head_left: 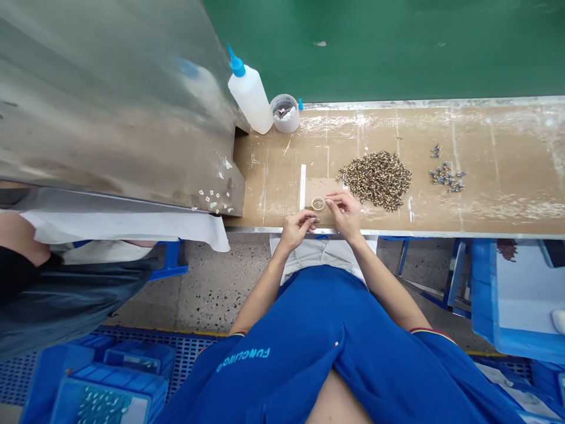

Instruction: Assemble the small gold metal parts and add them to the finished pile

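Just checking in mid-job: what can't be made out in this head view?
- Anything pinched by the left hand or right hand: their fingers hide it.
- The small round ring: too small to tell its material.
- The pile of small parts: too small to identify; upper parts hide lower ones.
- The cup's contents: too small to identify.
- The blue crate: cut off by the bottom edge.

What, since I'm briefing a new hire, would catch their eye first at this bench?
A big heap of small metal parts sits on the cardboard bench top, beside the hands. The left hand and right hand meet at the near edge around a small clear ring. Farther back, a blue-capped white squeeze bottle stands beside a small round tub.
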`<control>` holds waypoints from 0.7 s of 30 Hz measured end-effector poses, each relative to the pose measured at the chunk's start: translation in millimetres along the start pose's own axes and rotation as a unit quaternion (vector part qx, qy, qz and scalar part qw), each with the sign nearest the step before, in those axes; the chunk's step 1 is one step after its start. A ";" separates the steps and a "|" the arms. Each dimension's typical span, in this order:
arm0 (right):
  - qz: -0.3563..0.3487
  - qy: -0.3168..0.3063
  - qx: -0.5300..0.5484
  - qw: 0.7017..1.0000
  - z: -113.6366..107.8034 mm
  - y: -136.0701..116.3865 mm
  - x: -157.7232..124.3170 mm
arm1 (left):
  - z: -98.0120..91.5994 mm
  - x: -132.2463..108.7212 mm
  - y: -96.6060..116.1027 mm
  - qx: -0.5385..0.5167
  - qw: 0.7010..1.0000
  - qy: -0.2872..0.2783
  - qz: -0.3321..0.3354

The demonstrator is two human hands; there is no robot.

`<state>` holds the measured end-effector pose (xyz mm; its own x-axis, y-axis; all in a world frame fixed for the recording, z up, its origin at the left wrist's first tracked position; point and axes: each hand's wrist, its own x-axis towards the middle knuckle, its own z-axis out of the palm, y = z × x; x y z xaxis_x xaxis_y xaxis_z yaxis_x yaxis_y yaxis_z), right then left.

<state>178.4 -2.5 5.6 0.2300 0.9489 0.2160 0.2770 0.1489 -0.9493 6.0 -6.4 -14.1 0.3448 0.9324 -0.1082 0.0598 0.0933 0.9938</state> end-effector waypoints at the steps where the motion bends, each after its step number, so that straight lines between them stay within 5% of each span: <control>1: -0.013 -0.017 -0.020 1.000 2.1 -0.1 0.3 | -0.5 0.1 -0.2 0.000 1.000 0.001 0.000; 7: -0.058 -0.066 -0.101 0.991 -4.9 2.2 -2.3 | -2.6 0.2 -0.6 0.008 1.000 0.022 0.005; 15: -0.012 0.102 -0.210 0.972 -70.2 18.0 -10.3 | 1.7 0.6 -2.3 0.027 0.998 0.046 0.027; 21: -0.042 0.036 -0.309 0.949 -79.7 28.2 -10.8 | 1.9 -0.2 -2.4 0.034 0.997 0.051 0.042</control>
<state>258.1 -30.8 -5.3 0.2391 0.9161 0.3218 0.7869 0.0113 -0.6170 7.6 -7.5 -16.5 0.2551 0.9667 -0.0185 0.0993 -0.0072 0.9950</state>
